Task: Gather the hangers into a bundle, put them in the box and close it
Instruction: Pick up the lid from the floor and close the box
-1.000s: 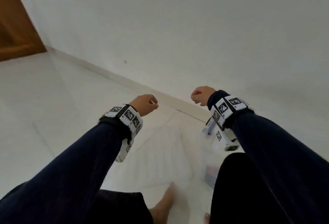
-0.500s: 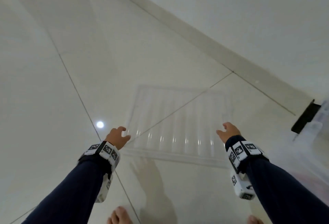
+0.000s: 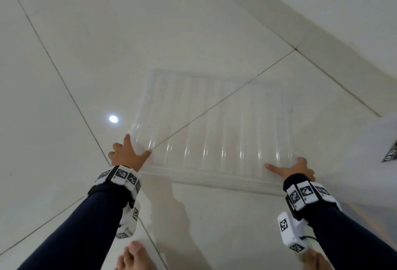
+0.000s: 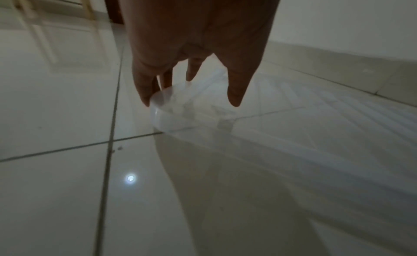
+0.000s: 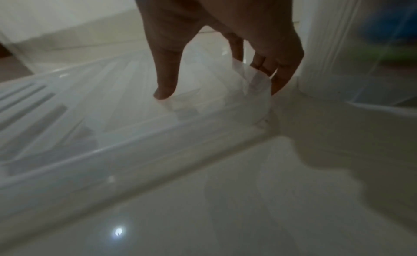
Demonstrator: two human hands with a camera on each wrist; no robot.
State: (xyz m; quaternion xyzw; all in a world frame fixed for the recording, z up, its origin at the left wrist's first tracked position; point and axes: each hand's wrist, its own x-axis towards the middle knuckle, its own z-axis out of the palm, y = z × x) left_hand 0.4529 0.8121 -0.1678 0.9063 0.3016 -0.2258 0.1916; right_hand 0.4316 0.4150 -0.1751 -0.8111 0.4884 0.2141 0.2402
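A clear ribbed plastic lid (image 3: pixel 214 123) lies flat on the tiled floor in front of me. My left hand (image 3: pixel 129 153) is at its near left corner, thumb on top and straight fingers against the rim (image 4: pixel 158 102). My right hand (image 3: pixel 294 168) is at the near right corner. Its thumb (image 5: pixel 165 92) presses the lid top and its fingers curl round the corner edge. The translucent box (image 5: pixel 327 45) stands just right of that hand, with blurred blue and green shapes showing through its wall. No hanger shows plainly.
A black latch (image 3: pixel 391 155) on the box shows at the right edge of the head view. The wall's skirting (image 3: pixel 322 33) runs diagonally behind the lid. My bare feet (image 3: pixel 135 257) are on the tiles below my arms.
My view has dropped from the wall to the floor. Both hands went from curled in the air down and forward onto the lid's near corners.
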